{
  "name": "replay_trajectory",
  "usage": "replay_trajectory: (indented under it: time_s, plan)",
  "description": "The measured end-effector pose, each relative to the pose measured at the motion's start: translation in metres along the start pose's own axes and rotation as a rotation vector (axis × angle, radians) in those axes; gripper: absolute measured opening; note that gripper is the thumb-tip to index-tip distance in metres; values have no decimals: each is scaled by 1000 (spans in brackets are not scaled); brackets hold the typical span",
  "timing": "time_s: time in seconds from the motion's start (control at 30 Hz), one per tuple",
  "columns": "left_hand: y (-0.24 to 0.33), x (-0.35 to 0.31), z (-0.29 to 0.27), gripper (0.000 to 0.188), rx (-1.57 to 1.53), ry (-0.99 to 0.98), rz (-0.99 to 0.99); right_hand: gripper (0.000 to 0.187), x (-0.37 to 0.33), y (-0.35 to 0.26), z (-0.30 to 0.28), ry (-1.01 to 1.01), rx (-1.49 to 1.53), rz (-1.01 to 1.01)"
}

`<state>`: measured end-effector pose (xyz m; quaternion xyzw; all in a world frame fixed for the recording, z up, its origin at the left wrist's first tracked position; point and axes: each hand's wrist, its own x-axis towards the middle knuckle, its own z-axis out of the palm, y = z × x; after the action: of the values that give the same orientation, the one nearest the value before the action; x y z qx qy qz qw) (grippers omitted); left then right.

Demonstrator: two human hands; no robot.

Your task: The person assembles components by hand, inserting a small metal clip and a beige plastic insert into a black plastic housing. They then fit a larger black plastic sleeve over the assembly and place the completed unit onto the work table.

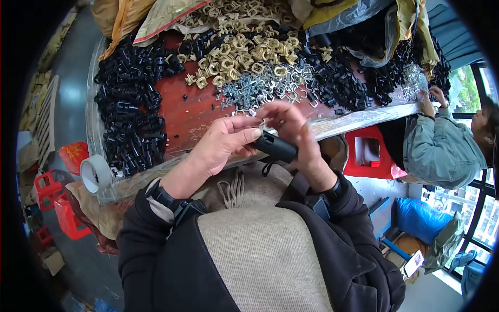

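Observation:
A black plastic tube (278, 148) with a slot in its side lies slanted between my hands, just past the table's near edge. My left hand (221, 143) is closed on its left end, thumb and fingertips pinching there. The tube's right end rests against the palm of my right hand (307, 148). That hand's fingers curl over toward my left fingertips, slightly blurred. A small metallic bit shows at the fingertips, too small to name. Beyond my hands lies a pile of small silvery metal hooks (265, 84).
Black plastic parts (132, 114) are heaped at the table's left, beige plastic clips (254, 49) at the back and more black pieces (338, 78) at right. A tape roll (96, 174) stands at the left corner. A person (442, 148) works at right by a red stool (364, 153).

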<state>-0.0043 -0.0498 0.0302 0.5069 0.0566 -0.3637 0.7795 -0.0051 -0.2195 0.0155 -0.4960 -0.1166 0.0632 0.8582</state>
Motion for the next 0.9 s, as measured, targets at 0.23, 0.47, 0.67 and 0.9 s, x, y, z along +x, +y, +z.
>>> replay_trajectory:
  time_s: [0.23, 0.47, 0.67, 0.9]
  plan:
    - [-5, -11, -15, 27, -107, -5, 65, 96, 8, -6, 23, -549, -685, 45]
    - [-6, -22, -29, 30, -301, -43, 48, 91, 9, 0, 31, -429, -518, 117]
    - [-10, -25, -27, 32, -334, -44, 29, 105, -6, -5, 35, -256, -393, 179]
    - [-22, -16, -8, 35, -271, 32, -13, 108, -26, -13, 9, -190, -293, 117]
